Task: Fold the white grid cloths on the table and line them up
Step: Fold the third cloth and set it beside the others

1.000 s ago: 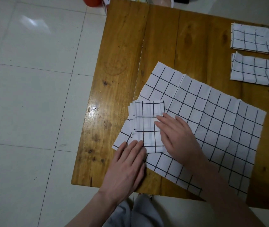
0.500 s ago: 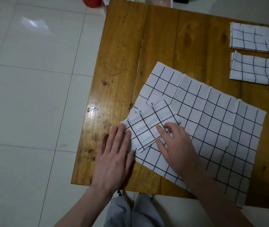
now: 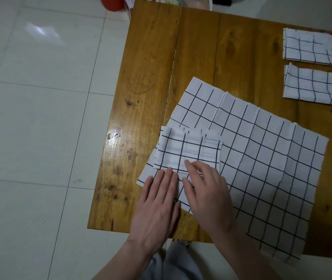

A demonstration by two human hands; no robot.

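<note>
A small folded white grid cloth [image 3: 189, 151] lies on the left corner of a large unfolded grid cloth [image 3: 262, 162] spread across the wooden table [image 3: 153, 81]. My right hand [image 3: 207, 190] rests on the folded cloth's near right corner, with fingertips pressing it flat. Beside it, my left hand [image 3: 159, 201] lies flat, fingers together, its fingertips touching the folded cloth's near edge. Two more folded grid cloths sit one behind the other at the far right: the far folded cloth [image 3: 308, 48] and the near folded cloth [image 3: 310, 86].
White floor tiles [image 3: 35, 118] lie left of the table. A red object [image 3: 113, 4] and a bowl-like item [image 3: 181, 1] sit past the far edge. The large cloth's near right corner hangs over the table's front edge.
The folded cloth has turned from a diagonal lie to a landscape one, square with the table. My left hand moved right, from the table's bare wood to the folded cloth's near edge.
</note>
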